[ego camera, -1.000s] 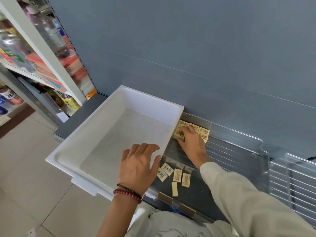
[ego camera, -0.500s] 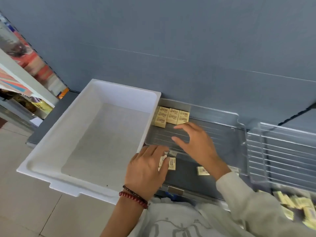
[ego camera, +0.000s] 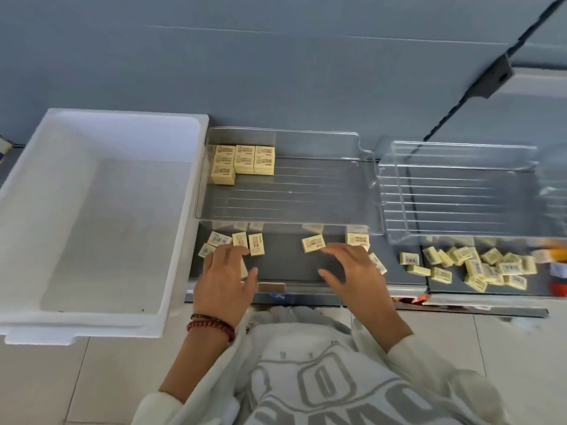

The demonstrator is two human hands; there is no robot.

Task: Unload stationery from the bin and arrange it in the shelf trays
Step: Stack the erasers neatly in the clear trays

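Note:
A white bin (ego camera: 36, 185) stands at the left with nothing inside. Beside it lies a clear shelf tray (ego camera: 306, 191) with several pale yellow erasers (ego camera: 244, 159) lined up in its far-left corner. In front of the tray, loose erasers (ego camera: 256, 244) lie on the grey shelf (ego camera: 285, 268). My left hand (ego camera: 225, 280) hovers over the left group, fingers spread, fingertips touching them. My right hand (ego camera: 359, 271) is spread over the shelf next to one eraser (ego camera: 313, 243) and grips nothing.
A second clear tray (ego camera: 460, 191) sits to the right, with nothing in it. A pile of loose erasers (ego camera: 478, 266) lies in front of it. Blue back wall behind; tiled floor below the shelf edge.
My right hand has drawn back from the tray's erasers to the front of the shelf. My left hand has slid from the bin's rim onto the loose erasers. The view has swung right.

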